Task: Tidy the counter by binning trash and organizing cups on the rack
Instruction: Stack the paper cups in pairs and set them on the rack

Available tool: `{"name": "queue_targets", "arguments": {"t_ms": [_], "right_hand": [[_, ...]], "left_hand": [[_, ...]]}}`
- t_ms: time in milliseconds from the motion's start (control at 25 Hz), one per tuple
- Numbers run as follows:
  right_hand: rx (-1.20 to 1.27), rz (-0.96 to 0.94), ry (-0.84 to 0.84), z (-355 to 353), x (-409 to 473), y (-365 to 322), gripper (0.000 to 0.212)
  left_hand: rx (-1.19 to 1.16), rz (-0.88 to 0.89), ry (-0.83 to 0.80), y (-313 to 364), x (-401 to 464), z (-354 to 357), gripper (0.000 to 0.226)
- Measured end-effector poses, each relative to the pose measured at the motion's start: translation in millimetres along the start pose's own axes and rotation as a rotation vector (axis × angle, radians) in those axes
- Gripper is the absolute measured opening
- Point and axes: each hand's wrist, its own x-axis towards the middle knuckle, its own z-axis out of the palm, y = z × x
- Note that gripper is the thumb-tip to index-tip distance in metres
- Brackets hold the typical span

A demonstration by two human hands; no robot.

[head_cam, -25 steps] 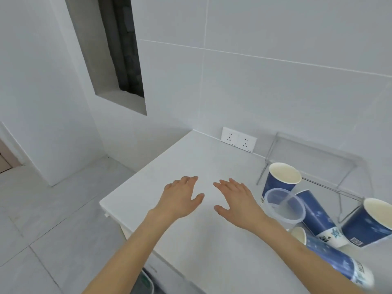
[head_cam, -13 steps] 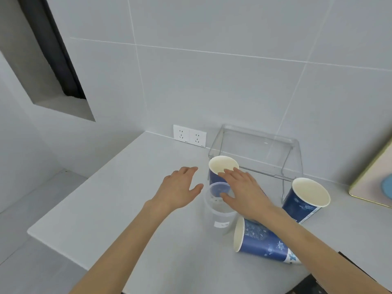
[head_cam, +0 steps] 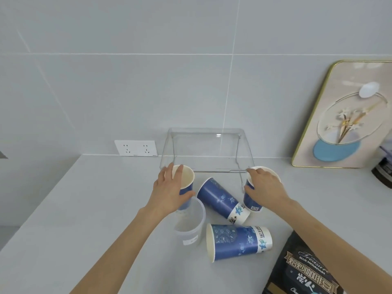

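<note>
Two blue paper cups stand upright in front of a clear rack (head_cam: 205, 149) on the grey counter (head_cam: 84, 209). My left hand (head_cam: 168, 193) wraps the left blue cup (head_cam: 186, 177), fingers at its rim and thumb on its side. My right hand (head_cam: 265, 187) grips the right blue cup (head_cam: 251, 201) from above, covering most of its rim. Between them a third blue cup (head_cam: 219, 199) lies tilted on its side. Closer to me, a fourth blue cup (head_cam: 237, 240) also lies on its side. A clear plastic cup (head_cam: 191, 227) stands upright just below my left hand.
A black coffee bag (head_cam: 303, 270) lies at the counter's near right. A gold-framed picture (head_cam: 343, 115) leans on the tiled wall at the right, with a dark object (head_cam: 384, 172) beside it. A double wall socket (head_cam: 135, 147) sits left of the rack.
The view swung right toward the rack. Both hands moved forward and apart: the left took hold of the left upright cup, the right shifted from that cup to the right upright cup.
</note>
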Motion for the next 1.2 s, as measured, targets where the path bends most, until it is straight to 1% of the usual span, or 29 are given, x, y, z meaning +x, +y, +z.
{"name": "queue_targets", "arguments": {"t_ms": [80,160,320,360,440,560,640,800,1000,1080,1200], "right_hand": [[-0.014,0.043,-0.037,7.2,-1.1,4.1,0.038],[-0.011,0.066,-0.047,14.4,-1.8,5.1,0.032],[-0.042,0.079,-0.042,14.8,0.4,4.3,0.030],[-0.061,0.062,-0.033,9.3,0.4,2.9,0.030],[-0.074,0.022,0.043,-12.1,1.1,-1.8,0.030],[0.018,-0.072,0.198,-53.5,-0.3,-14.6,0.029],[0.087,-0.157,0.267,-72.5,-1.9,-27.1,0.027],[0.201,-0.317,0.353,-84.7,-1.6,-53.6,0.027],[0.272,-0.585,0.462,-88.6,8.9,-87.2,0.025],[0.261,-0.667,0.449,-82.0,11.4,-97.4,0.025],[0.164,-0.732,0.347,-56.6,17.5,-101.6,0.029]], "left_hand": [[-0.010,-0.022,-0.001,-0.5,6.2,5.8,0.081],[-0.015,-0.044,0.028,-2.4,9.5,10.7,0.081],[-0.092,-0.097,0.083,-8.4,11.2,14.0,0.080],[-0.113,-0.114,0.086,-10.6,11.7,14.1,0.079],[-0.165,-0.130,0.077,-14.0,13.7,12.9,0.078],[-0.277,-0.108,0.046,-15.2,15.2,12.5,0.083],[-0.344,-0.129,0.044,-15.6,14.3,12.4,0.088],[-0.435,-0.174,0.041,-20.5,13.5,13.0,0.096],[-0.488,-0.184,0.011,-28.4,17.7,9.3,0.100],[-0.549,-0.185,0.001,-31.0,17.7,8.7,0.097],[-0.644,-0.144,0.015,-33.4,13.0,7.4,0.104]]}}
